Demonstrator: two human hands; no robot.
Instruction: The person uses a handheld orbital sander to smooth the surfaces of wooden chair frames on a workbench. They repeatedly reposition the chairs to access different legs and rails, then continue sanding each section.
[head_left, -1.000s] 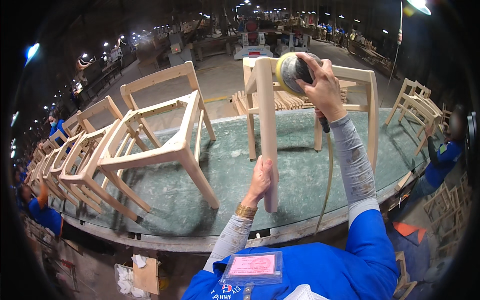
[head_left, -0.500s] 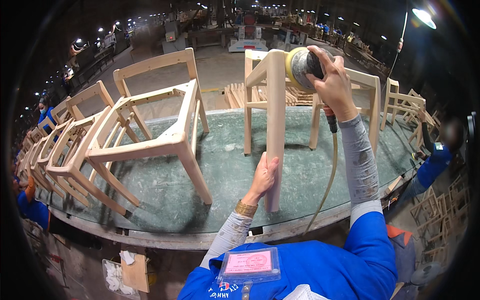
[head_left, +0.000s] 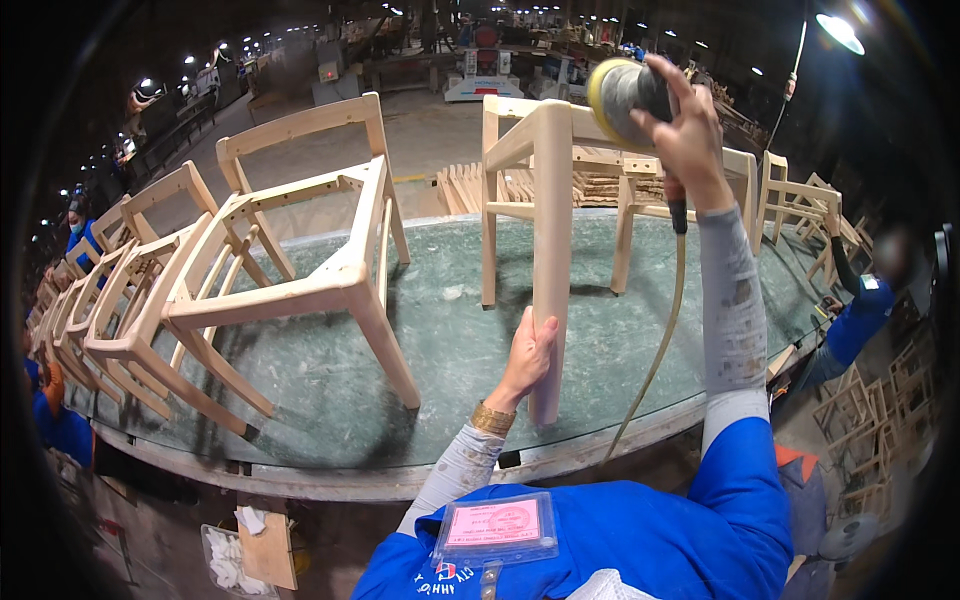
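Observation:
A pale wooden chair frame (head_left: 551, 220) stands on the green work table (head_left: 470, 390) in front of me. Around the lower part of its nearest leg, my left hand (head_left: 528, 358) is closed. My right hand (head_left: 688, 125) grips a round orbital sander (head_left: 632, 100) with a yellow pad edge, held up by the top of the chair frame. The pad is tilted to face left; whether it touches the wood I cannot tell. From the sander's handle a hose (head_left: 655, 370) runs down past the table's front edge.
More chair frames (head_left: 270, 295) line the table on the left, others (head_left: 795, 200) at the right. Wooden pieces (head_left: 475, 190) are stacked behind the table. A co-worker in blue (head_left: 860, 320) is at the right end. Below the front edge sits a bin of white scraps (head_left: 232, 560).
My right hand has lifted the sander up and to the right, off the top of the near leg. My left hand keeps its hold on the leg.

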